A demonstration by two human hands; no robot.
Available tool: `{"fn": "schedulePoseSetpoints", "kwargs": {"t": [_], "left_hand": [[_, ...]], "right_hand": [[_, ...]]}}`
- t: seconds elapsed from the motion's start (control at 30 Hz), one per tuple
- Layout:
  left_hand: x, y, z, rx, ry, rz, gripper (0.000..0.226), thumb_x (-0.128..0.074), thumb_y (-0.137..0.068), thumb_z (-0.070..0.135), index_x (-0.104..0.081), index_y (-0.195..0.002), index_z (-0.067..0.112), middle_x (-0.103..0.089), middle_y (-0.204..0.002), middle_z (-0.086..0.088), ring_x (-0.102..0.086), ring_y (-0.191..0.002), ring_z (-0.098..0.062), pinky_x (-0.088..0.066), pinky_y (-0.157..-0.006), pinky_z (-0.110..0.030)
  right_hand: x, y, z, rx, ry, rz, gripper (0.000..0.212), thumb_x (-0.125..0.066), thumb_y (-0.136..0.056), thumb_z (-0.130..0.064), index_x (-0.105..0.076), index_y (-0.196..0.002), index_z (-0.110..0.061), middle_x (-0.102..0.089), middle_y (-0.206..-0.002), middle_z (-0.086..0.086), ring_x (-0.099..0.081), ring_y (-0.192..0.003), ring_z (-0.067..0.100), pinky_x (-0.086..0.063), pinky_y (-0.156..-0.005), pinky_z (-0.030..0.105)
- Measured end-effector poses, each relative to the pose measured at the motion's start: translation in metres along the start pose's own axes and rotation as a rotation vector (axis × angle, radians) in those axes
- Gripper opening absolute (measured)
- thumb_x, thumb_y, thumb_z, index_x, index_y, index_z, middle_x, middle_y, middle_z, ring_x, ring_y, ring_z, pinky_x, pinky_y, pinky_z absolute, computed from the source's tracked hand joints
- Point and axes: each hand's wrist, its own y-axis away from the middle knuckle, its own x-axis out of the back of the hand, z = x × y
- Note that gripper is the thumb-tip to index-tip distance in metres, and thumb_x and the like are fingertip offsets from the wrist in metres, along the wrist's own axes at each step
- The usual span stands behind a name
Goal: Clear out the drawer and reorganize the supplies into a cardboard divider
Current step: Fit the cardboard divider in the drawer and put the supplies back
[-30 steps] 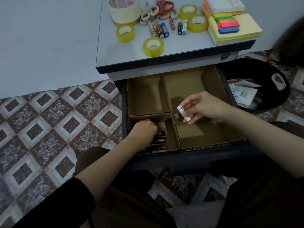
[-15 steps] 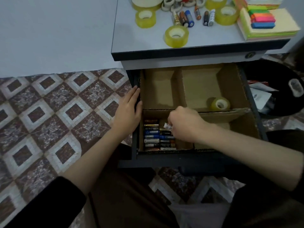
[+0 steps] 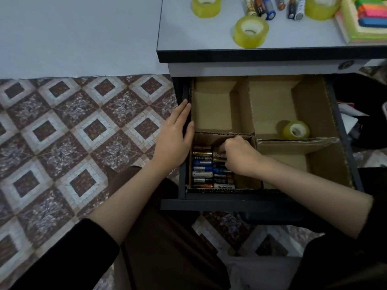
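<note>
Resting straight-fingered left hand (image 3: 173, 141) on drawer (image 3: 230, 198) left rim, curling right hand (image 3: 238, 158) over batteries (image 3: 202, 168) at drawer's near-left, can't tell if gripping.

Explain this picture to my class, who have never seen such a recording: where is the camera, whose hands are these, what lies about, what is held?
No machine: a person wears one camera on the head, looking down at the hands. The left hand rests flat on the left edge of the drawer. The right hand reaches, fingers curled, into the near-left compartment of the cardboard divider, among batteries; whether it pinches one is hidden. A tape roll lies in the far-right compartment. On the desktop lie more tape rolls, loose batteries and sticky notes.
</note>
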Motion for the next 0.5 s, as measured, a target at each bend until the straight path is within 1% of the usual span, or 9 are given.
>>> {"fn": "schedulePoseSetpoints", "kwargs": {"t": [0.1, 0.17, 0.2, 0.27, 0.37, 0.5], "left_hand": [[-0.0011, 0.0003, -0.0013, -0.005, 0.012, 0.006, 0.049, -0.037, -0.096, 0.026, -0.037, -0.141, 0.007, -0.034, -0.149, -0.005, -0.023, -0.127, 0.001, -0.021, -0.105, -0.015], [-0.0011, 0.0002, -0.0013, -0.009, 0.016, 0.007, 0.049, -0.038, -0.096, 0.025, -0.037, -0.141, 0.006, -0.034, -0.149, -0.005, -0.024, -0.127, 0.001, -0.022, -0.105, -0.015], [-0.0012, 0.0003, -0.0013, -0.010, 0.018, 0.008, 0.049, -0.038, -0.096, 0.024, -0.037, -0.141, 0.006, -0.034, -0.149, -0.005, -0.024, -0.127, 0.001, -0.022, -0.105, -0.016], [-0.0013, 0.0007, -0.0014, -0.010, 0.022, 0.012, 0.048, -0.039, -0.096, 0.023, -0.037, -0.141, 0.006, -0.034, -0.149, -0.005, -0.024, -0.127, 0.001, -0.024, -0.105, -0.017], [-0.0021, 0.0007, -0.0012, 0.000, 0.032, 0.016, 0.048, -0.039, -0.096, 0.024, -0.037, -0.141, 0.007, -0.034, -0.149, -0.004, -0.025, -0.127, 0.001, -0.025, -0.105, -0.018], [-0.0017, 0.0003, -0.0008, 0.008, 0.035, 0.015, 0.050, -0.038, -0.095, 0.025, -0.038, -0.141, 0.007, -0.035, -0.149, -0.004, -0.026, -0.128, 0.000, -0.026, -0.106, -0.018]], "right_hand": [[-0.0005, 0.0007, -0.0031, -0.053, -0.052, -0.019, 0.039, -0.051, -0.086, 0.007, -0.057, -0.123, -0.002, -0.053, -0.110, 0.015, -0.050, -0.076, 0.020, -0.046, -0.071, 0.022], [-0.0022, 0.0013, -0.0033, -0.086, -0.088, -0.031, 0.038, -0.053, -0.086, 0.006, -0.057, -0.122, -0.002, -0.055, -0.103, 0.011, -0.054, -0.077, 0.020, -0.048, -0.070, 0.023], [-0.0033, 0.0017, -0.0030, -0.098, -0.109, -0.037, 0.036, -0.053, -0.086, 0.006, -0.057, -0.121, -0.001, -0.057, -0.102, 0.010, -0.058, -0.080, 0.021, -0.051, -0.071, 0.025], [-0.0055, 0.0027, -0.0024, -0.107, -0.153, -0.036, 0.036, -0.054, -0.085, 0.006, -0.057, -0.120, 0.001, -0.059, -0.111, 0.013, -0.061, -0.092, 0.026, -0.055, -0.080, 0.030], [-0.0080, 0.0037, -0.0002, -0.104, -0.176, -0.018, 0.037, -0.054, -0.084, 0.008, -0.057, -0.120, 0.002, -0.057, -0.118, 0.016, -0.060, -0.101, 0.029, -0.054, -0.087, 0.035], [-0.0093, 0.0018, 0.0015, -0.089, -0.156, -0.007, 0.039, -0.053, -0.085, 0.006, -0.056, -0.123, -0.001, -0.056, -0.120, 0.015, -0.059, -0.104, 0.028, -0.053, -0.088, 0.031]]}}
